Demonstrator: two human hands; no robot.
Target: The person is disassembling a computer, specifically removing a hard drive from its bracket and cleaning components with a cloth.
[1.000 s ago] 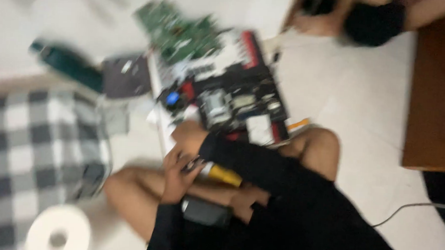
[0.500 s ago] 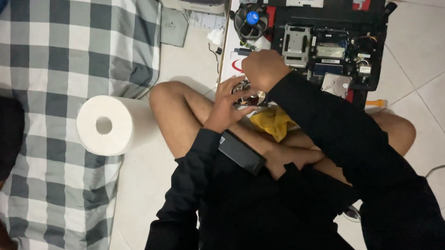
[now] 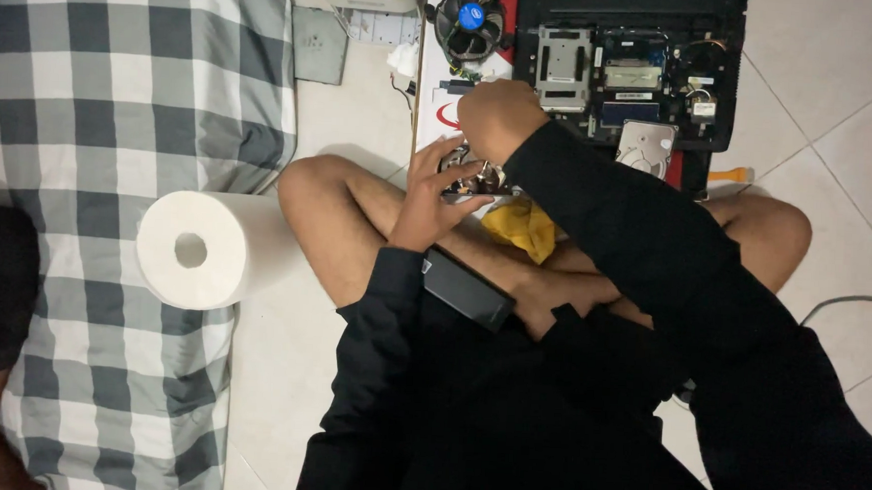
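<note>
I sit cross-legged on a tiled floor in black sleeves. My left hand (image 3: 427,191) grips a small dark metal computer part (image 3: 470,174) above my lap. My right hand (image 3: 498,115) is closed above the same part, touching its top; whether it holds a tool is hidden. A yellow cloth (image 3: 525,227) lies on my leg just under the part. A black flat device (image 3: 467,289) rests on my thigh. An opened laptop (image 3: 630,72) with exposed boards lies on the floor just beyond my hands.
A cooling fan with a blue hub (image 3: 470,21) sits left of the laptop. A white paper roll (image 3: 196,249) lies beside my left knee on a grey checked blanket (image 3: 119,94). A grey cable (image 3: 845,304) runs on the tiles at right.
The view has swung down from the floor parts onto my lap and steadied. Both hands stay together on the small part, with the right hand now slightly higher.
</note>
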